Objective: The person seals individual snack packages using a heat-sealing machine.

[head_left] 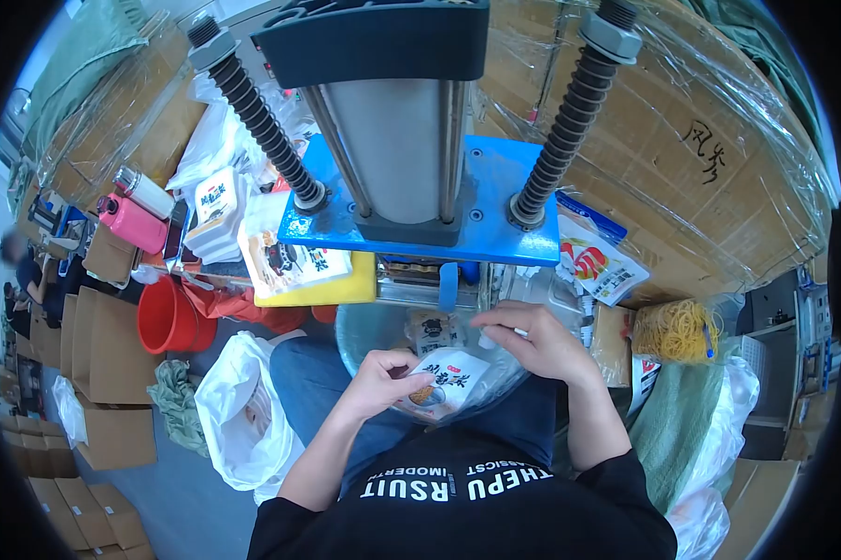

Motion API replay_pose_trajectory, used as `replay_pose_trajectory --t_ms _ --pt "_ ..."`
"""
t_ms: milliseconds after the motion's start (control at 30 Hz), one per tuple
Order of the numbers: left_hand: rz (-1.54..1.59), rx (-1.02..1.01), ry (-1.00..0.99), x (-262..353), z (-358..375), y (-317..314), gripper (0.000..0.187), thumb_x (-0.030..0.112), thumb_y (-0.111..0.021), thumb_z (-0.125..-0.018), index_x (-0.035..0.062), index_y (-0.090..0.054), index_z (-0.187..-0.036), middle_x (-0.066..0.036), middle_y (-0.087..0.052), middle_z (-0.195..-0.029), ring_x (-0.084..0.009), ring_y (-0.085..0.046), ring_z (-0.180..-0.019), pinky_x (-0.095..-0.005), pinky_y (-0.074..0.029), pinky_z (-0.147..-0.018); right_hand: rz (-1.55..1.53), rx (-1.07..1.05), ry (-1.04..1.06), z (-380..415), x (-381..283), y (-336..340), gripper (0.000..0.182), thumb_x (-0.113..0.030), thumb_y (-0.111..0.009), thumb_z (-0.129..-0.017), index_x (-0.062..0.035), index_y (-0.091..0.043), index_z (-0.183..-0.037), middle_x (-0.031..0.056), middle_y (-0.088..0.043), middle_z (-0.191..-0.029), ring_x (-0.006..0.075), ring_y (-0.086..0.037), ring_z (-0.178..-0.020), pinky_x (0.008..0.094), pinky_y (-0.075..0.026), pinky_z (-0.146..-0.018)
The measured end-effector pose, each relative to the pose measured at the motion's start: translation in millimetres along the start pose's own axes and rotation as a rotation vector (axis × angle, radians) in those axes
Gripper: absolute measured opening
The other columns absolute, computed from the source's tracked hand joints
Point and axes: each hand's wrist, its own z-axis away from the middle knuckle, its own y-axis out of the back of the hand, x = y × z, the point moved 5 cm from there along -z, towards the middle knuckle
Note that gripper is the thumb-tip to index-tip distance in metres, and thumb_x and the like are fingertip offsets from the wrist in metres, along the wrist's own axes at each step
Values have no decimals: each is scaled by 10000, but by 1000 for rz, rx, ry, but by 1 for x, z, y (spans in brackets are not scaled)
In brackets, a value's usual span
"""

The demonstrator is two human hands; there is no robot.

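My left hand (383, 383) pinches the edge of a white printed food pouch (446, 381), thumb on its face. To the right of the pouch and a little higher, my right hand (530, 341) is raised with fingers bent together near the thumb; whether anything small is between them is hard to make out. Under both hands sits a pale translucent basin (353, 327) between my knees, with another printed packet (434, 329) inside. Just beyond, a press machine with a blue plate (420, 245) stands over a metal fixture (430, 291).
Stacked white pouches (217, 217) and a yellow item (332, 287) lie left of the press. A red bucket (166, 315), a white bag (243, 411) and cartons stand farther left. Yellow rubber bands (672, 332) sit at right. Another person (28, 275) is at far left.
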Motion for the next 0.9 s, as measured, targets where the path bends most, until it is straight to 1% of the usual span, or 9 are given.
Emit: replay_pose_trajectory --t_ms 133,400,433,500,567,633,700,767,900 --pt "47 -33 -10 4 0 -5 152 121 -715 -819 -23 -697 -861 -1 -639 -743 -34 -539 -674 -190 -426 -600 56 -51 45 1 -5 -14 187 -81 -573 -879 -9 -642 -1036 151 -644 -906 259 -631 -821 330 -485 -723" --pt "158 63 24 -8 0 -3 169 114 -682 -841 -27 -685 -934 -21 -673 -836 -64 -590 -750 -229 -476 -658 -171 275 -112 11 21 -18 202 -52 -555 -882 -18 -634 -1065 139 -636 -916 211 -615 -803 289 -471 -721" --pt "26 151 -22 -3 1 5 152 99 -676 -838 -23 -684 -929 -10 -668 -818 -66 -586 -732 -232 -473 -650 -112 286 -114 12 16 -7 192 -41 -552 -885 -4 -640 -1051 79 -618 -854 132 -568 -726 242 -441 -649" --pt "-201 368 -76 20 13 39 126 31 -633 -831 -4 -676 -944 -15 -646 -825 -93 -580 -740 -243 -464 -660 82 340 -11 21 18 19 182 -35 -550 -876 0 -645 -1027 84 -615 -832 152 -570 -718 256 -447 -647" --pt "-551 812 -618 46 40 85 164 -13 -590 -824 12 -671 -963 -63 -636 -889 -138 -586 -813 -256 -469 -698 142 391 -80 38 40 40 167 -37 -547 -869 1 -650 -995 111 -625 -848 200 -594 -726 292 -463 -661" --pt "-917 1156 -912 90 67 95 273 -79 -556 -757 31 -671 -978 -105 -622 -985 -210 -584 -900 -314 -466 -788 438 534 -266 55 67 55 156 -49 -547 -868 -1 -650 -976 141 -632 -860 239 -613 -746 324 -478 -677" --pt "-1172 1046 -962 80 46 98 311 -89 -564 -678 29 -676 -943 -105 -627 -952 -274 -565 -930 -374 -440 -780 488 640 -203 59 89 38 141 -61 -546 -865 -11 -643 -954 146 -635 -836 259 -620 -769 426 -430 -883" --pt "-1215 714 -739 39 7 104 313 -63 -575 -658 38 -666 -940 -101 -639 -965 -293 -576 -926 -400 -445 -841 484 683 -178 51 79 21 122 -55 -552 -862 -23 -636 -944 121 -639 -820 250 -619 -775 506 -289 -1047" --pt "-1054 773 -603 37 -3 112 271 -31 -617 -671 35 -664 -930 -113 -628 -880 -294 -588 -855 -368 -467 -767 277 704 -75 45 62 9 123 -31 -556 -869 -17 -635 -962 69 -600 -756 183 -588 -739 427 -377 -996"
